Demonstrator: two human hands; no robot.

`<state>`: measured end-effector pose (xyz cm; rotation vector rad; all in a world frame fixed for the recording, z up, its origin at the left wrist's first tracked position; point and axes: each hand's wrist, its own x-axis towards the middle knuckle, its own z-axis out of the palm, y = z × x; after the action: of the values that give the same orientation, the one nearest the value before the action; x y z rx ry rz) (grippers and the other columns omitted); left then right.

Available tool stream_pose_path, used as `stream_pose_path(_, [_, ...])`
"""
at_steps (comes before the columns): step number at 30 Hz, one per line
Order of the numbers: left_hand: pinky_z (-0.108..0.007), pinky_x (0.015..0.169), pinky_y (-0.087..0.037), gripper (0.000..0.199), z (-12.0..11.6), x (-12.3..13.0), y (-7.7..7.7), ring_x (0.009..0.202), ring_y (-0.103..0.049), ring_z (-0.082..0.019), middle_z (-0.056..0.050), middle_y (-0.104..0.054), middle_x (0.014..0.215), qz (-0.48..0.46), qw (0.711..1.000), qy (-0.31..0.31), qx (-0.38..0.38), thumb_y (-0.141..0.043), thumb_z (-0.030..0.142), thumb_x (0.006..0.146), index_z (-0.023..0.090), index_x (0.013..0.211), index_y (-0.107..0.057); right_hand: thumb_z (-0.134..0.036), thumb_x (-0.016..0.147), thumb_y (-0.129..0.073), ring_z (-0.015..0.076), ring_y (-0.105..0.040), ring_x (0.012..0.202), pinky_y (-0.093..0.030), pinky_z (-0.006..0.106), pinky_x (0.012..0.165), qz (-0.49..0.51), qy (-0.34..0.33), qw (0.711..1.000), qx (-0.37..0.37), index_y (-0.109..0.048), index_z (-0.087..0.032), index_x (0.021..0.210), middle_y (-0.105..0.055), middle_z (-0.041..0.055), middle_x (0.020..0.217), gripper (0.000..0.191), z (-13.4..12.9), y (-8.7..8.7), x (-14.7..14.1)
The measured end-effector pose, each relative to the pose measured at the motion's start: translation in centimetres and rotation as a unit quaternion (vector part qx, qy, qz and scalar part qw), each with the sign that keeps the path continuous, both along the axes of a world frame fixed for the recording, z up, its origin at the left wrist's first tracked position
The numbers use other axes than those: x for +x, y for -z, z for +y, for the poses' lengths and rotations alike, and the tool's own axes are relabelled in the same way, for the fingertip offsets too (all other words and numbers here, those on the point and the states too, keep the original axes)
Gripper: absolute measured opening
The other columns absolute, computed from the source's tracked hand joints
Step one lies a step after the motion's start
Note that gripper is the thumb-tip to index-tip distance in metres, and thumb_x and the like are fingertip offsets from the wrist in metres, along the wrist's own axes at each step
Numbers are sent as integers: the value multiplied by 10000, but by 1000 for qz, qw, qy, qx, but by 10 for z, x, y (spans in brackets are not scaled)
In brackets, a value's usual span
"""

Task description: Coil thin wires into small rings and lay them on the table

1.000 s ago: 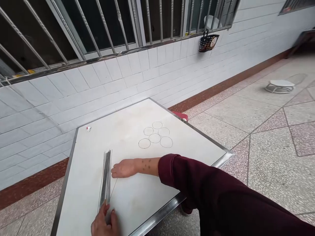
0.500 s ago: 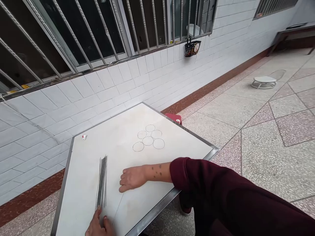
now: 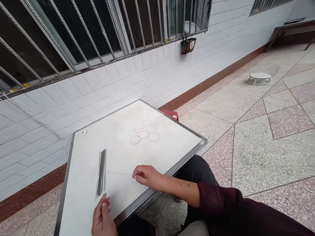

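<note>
Head-worn camera, facing forward and down, close above the tabletop [image 3: 115,137]

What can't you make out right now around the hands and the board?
Head view only:
- Right hand: its fingers hide whatever they pinch; the thin wire is too fine to tell if it's held.
- Left hand: cut off by the bottom edge.
- Red object: mostly hidden behind the board.
- Small white item: too small to identify.
</note>
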<state>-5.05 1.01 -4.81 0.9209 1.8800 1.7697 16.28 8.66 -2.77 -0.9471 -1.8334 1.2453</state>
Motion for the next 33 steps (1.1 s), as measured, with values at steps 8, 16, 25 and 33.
stream_pose_path(8, [-305, 763, -490, 443, 4, 85, -37, 900, -654, -194, -109, -744, 1010, -280, 935, 216, -17, -788, 439, 710, 173, 1061, -740, -561, 791, -643, 60, -480, 529, -389, 172, 443, 168, -62, 944, -277, -563, -168, 857, -560, -18, 731, 406, -36, -12, 23])
stream_pose_path(16, [-236, 645, -521, 280, 17, 121, -43, 700, -656, -128, -50, -743, 827, -396, 892, 218, -17, -870, 236, 623, 155, 857, -740, -521, 806, -696, 69, -541, 541, -440, 176, 459, 219, -127, 896, -365, -604, -158, 869, -591, -17, 726, 380, -30, -9, 64])
stream_pose_path(25, [-225, 710, -564, 159, 24, 168, -54, 759, -695, -122, -45, -744, 864, -484, 858, 170, -17, -770, 136, 753, 168, 900, -718, -317, 798, -762, 105, -590, 774, -498, 253, 714, 355, -45, 913, -194, -653, -210, 998, -653, -3, 888, 252, -25, -1, 88])
stream_pose_path(33, [-242, 791, -557, 167, 25, 195, -48, 914, -702, -150, -73, -752, 1008, -470, 868, 161, 15, -772, 205, 772, 172, 924, -710, -344, 787, -767, 99, -614, 724, -478, 227, 667, 450, 78, 846, -275, -705, -176, 887, -704, 17, 837, 205, -28, 1, 84])
